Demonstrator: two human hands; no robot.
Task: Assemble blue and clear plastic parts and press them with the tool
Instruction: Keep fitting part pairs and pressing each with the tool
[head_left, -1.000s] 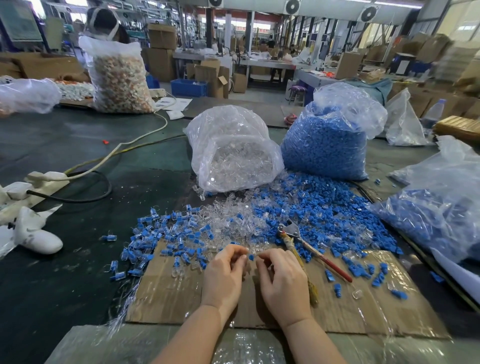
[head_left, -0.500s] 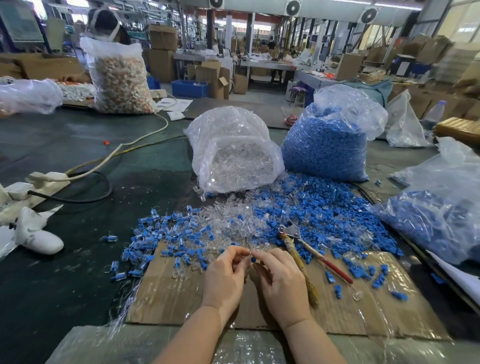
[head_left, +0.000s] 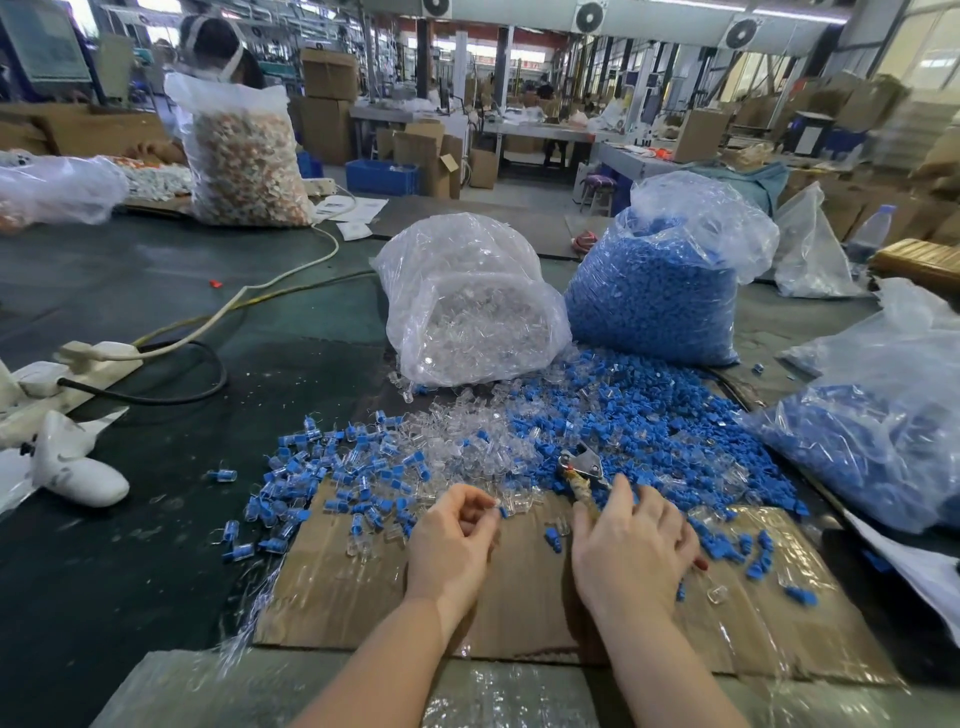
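My left hand (head_left: 452, 540) pinches a small clear part with a blue piece (head_left: 500, 508) at its fingertips, over the cardboard sheet (head_left: 519, 613). My right hand (head_left: 634, 540) lies over the handles of the pliers-like press tool (head_left: 582, 463), fingers curled round them. The tool's metal head pokes out beyond the fingers and a red handle tip shows under the palm. Loose blue parts (head_left: 649, 415) are heaped ahead on the right, with loose clear parts (head_left: 467, 441) in the middle. Joined blue-and-clear pieces (head_left: 337, 467) lie at the left.
A bag of clear parts (head_left: 467, 312) and a bag of blue parts (head_left: 654, 291) stand behind the piles. Another bag of blue parts (head_left: 883, 441) lies at the right. A white object (head_left: 78, 478) and cables (head_left: 156, 395) lie on the dark table at the left.
My hands were together at the cardboard's front, both on one small piece. They have parted: the left keeps the piece, the right has moved right onto the tool's handles.
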